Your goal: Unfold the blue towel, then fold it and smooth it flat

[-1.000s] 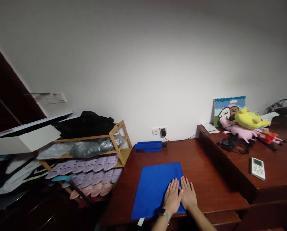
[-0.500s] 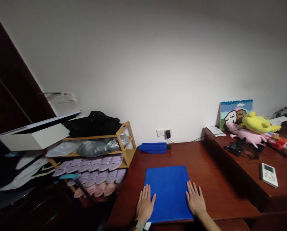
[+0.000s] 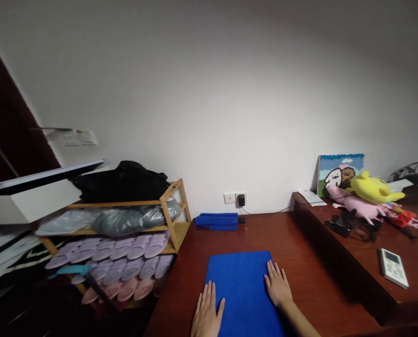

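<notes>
A blue cloth (image 3: 240,290) lies spread flat on the reddish-brown wooden desk; its near edge is out of frame. My left hand (image 3: 207,312) rests palm down on its left edge, fingers stretched forward and thumb out over the fabric. On the right edge, close to the far right corner, lies my right hand (image 3: 278,284), also flat with its fingers spread. Neither hand grips anything. Farther back, against the wall, sits a folded blue cloth (image 3: 216,221).
A raised desk section (image 3: 361,255) at right carries plush toys (image 3: 370,187), black cables, a white remote-like device (image 3: 394,267) and a dog picture (image 3: 342,173). Left of the desk stands a wooden rack (image 3: 176,217) with slippers and a black bag (image 3: 123,182). A plugged-in adapter (image 3: 241,200) trails a cord.
My right hand has slid forward along the cloth's right edge toward the far corner. My left hand stays about where it was on the cloth. The camera view has shifted slightly.
</notes>
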`<state>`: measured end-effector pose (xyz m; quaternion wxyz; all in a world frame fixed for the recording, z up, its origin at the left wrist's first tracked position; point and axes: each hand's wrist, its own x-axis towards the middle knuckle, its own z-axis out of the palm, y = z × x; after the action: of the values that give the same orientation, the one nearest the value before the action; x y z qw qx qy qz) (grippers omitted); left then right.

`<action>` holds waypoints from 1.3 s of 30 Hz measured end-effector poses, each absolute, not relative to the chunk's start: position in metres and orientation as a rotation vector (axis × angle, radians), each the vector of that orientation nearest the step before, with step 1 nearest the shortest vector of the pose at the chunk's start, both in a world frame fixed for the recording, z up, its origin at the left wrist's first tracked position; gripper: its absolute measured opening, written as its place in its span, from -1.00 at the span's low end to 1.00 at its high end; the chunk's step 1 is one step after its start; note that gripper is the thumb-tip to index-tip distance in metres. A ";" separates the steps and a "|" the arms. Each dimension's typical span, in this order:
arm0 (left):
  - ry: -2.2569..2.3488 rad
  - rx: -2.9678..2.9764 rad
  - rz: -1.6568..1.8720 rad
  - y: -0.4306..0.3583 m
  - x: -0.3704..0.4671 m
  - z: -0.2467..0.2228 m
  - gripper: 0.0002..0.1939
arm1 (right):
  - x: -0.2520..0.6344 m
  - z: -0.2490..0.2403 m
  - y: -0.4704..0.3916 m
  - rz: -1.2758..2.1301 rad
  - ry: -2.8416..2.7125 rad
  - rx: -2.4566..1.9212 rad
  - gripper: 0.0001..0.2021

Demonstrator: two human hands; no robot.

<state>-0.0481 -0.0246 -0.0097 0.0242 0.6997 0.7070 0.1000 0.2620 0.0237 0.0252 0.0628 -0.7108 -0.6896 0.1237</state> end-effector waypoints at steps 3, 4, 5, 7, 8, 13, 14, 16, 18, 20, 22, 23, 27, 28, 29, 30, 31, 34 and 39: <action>2.181 2.172 0.276 -0.019 -0.056 -0.018 -0.18 | 0.260 0.017 0.029 0.396 -2.043 -2.134 -0.31; 2.179 2.185 0.254 -0.017 -0.059 -0.019 -0.20 | 0.260 0.015 0.030 0.398 -2.025 -2.120 -0.31; 2.180 2.199 0.226 -0.015 -0.061 -0.019 -0.22 | 0.260 0.014 0.030 0.404 -2.009 -2.108 -0.31; 2.214 2.211 0.181 -0.013 -0.058 -0.014 -0.23 | 0.261 0.015 0.029 0.421 -1.985 -2.094 -0.32; 2.242 2.208 0.181 -0.011 -0.051 -0.009 -0.23 | 0.262 0.016 0.029 0.432 -1.982 -2.088 -0.32; 1.969 2.403 0.362 0.000 0.045 0.026 -0.31 | 0.265 0.023 0.030 0.493 -1.984 -2.072 -0.33; 1.813 2.472 0.365 0.004 0.071 0.031 -0.32 | 0.265 0.022 0.030 0.493 -1.989 -2.071 -0.34; 1.630 2.513 0.362 0.013 0.114 0.034 -0.35 | 0.266 0.018 0.029 0.482 -2.031 -2.055 -0.36; 1.557 2.499 0.325 0.021 0.138 0.031 -0.38 | 0.266 0.013 0.029 0.462 -2.074 -2.036 -0.37; 1.550 2.486 0.279 0.027 0.138 0.023 -0.39 | 0.266 0.010 0.030 0.445 -2.067 -2.037 -0.37; 1.598 2.487 0.244 0.031 0.116 0.016 -0.39 | 0.265 0.010 0.031 0.432 -2.025 -2.061 -0.35; 1.653 2.479 0.231 0.033 0.099 0.014 -0.37 | 0.265 0.010 0.031 0.427 -2.016 -2.071 -0.34; 2.036 2.293 0.186 0.037 0.018 0.020 -0.29 | 0.264 0.009 0.031 0.405 -2.030 -2.110 -0.33; 2.121 2.231 0.178 0.038 0.000 0.022 -0.28 | 0.264 0.007 0.030 0.392 -2.035 -2.119 -0.32; 2.184 2.181 0.177 0.037 -0.016 0.023 -0.27 | 0.264 0.005 0.030 0.379 -2.042 -2.130 -0.32; 2.224 2.145 0.183 0.037 -0.028 0.023 -0.26 | 0.264 0.003 0.029 0.365 -2.052 -2.145 -0.32; 2.248 2.124 0.196 0.036 -0.036 0.023 -0.25 | 0.264 0.000 0.030 0.353 -2.063 -2.162 -0.32; 2.269 2.119 0.260 0.036 -0.046 0.017 -0.20 | 0.263 -0.002 0.035 0.321 -2.071 -2.211 -0.31; 2.267 2.164 0.377 0.043 -0.046 -0.004 -0.20 | 0.258 0.014 0.066 0.310 -2.069 -2.194 -0.30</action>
<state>-0.0459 0.0433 -0.0037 -0.0078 0.6855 0.7182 0.1193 0.2576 0.0664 0.0145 0.0549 -0.7226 -0.6815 0.1020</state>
